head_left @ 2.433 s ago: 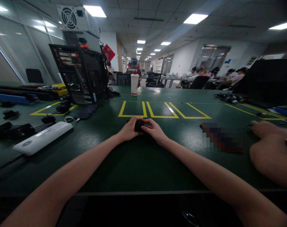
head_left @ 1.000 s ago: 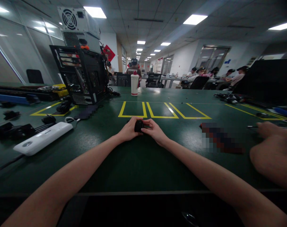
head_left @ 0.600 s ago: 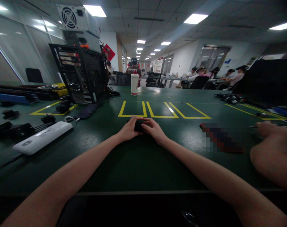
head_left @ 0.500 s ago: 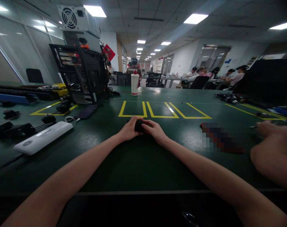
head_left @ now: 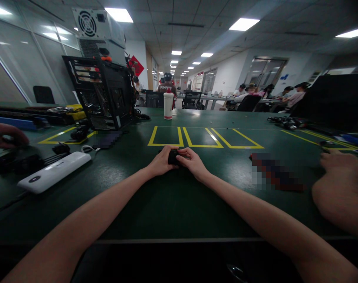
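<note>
A small black object (head_left: 173, 157), blocky in shape, is held between my two hands at the middle of the green table (head_left: 167, 204). Its kind cannot be made out. My left hand (head_left: 161, 162) wraps round its left side, fingers over the top and thumb below. From the right, the thumb and fingertips of my right hand (head_left: 193, 162) pinch its edge. Just beyond my hands, yellow tape outlines (head_left: 196, 146) mark the tabletop. Part of the object is hidden behind my fingers.
At left stand a white power strip (head_left: 56, 171), black adapters (head_left: 28, 163) and an open computer case (head_left: 108, 92). Farther back is a white bottle (head_left: 167, 105). A blurred dark red-edged item (head_left: 276, 173) lies right. Other people's hands (head_left: 8, 134) (head_left: 342, 167) show at both sides.
Another person's hand has come in at the left edge over the black adapters. The other person's hand at right has shifted slightly. My hands look the same on the black object.
</note>
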Motion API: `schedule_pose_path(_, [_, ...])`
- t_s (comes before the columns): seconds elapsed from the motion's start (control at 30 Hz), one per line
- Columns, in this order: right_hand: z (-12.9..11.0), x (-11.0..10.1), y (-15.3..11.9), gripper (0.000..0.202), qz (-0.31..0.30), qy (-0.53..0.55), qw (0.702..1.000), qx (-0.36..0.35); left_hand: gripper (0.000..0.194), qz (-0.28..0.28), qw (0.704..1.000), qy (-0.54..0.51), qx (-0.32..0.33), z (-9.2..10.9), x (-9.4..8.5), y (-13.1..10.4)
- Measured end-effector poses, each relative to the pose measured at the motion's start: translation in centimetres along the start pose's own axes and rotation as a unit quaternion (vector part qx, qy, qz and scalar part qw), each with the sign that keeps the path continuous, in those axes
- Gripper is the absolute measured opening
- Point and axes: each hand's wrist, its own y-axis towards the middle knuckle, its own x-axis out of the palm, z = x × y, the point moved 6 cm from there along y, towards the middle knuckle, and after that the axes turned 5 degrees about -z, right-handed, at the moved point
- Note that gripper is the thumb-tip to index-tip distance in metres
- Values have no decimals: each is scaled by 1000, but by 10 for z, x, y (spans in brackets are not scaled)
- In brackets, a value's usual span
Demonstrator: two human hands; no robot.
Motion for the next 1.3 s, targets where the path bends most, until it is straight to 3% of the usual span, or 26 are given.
schedule_pose_path(0.13, [5, -1, 1, 33, -11, -4, 1000, 21, 63, 2, 1000, 3, -2, 1, -1, 0])
schedule_pose_path(0.4, [-5, 5, -3, 31, -41, 49, 998, 9, 62, 8, 1000, 0, -2, -1, 0, -2])
schedule_pose_path(0.63, [-6, 2, -4, 19, -7, -1, 1000, 12, 63, 4, 1000, -9, -6, -2, 0, 0])
schedule_pose_path(0.83, [-1, 3, -2, 35, -20, -3, 999, 37, 62, 6, 1000, -15, -7, -1, -1, -1])
schedule_pose_path(1.03, [-4, 1, -2, 28, -34, 7, 999, -1, 62, 3, 1000, -19, -3, 1, -1, -1])
schedule_pose_path(1.3, [-3, -4, -1, 18, 11, -11, 1000, -7, 64, 1, 1000, -17, -8, 0, -1, 0])
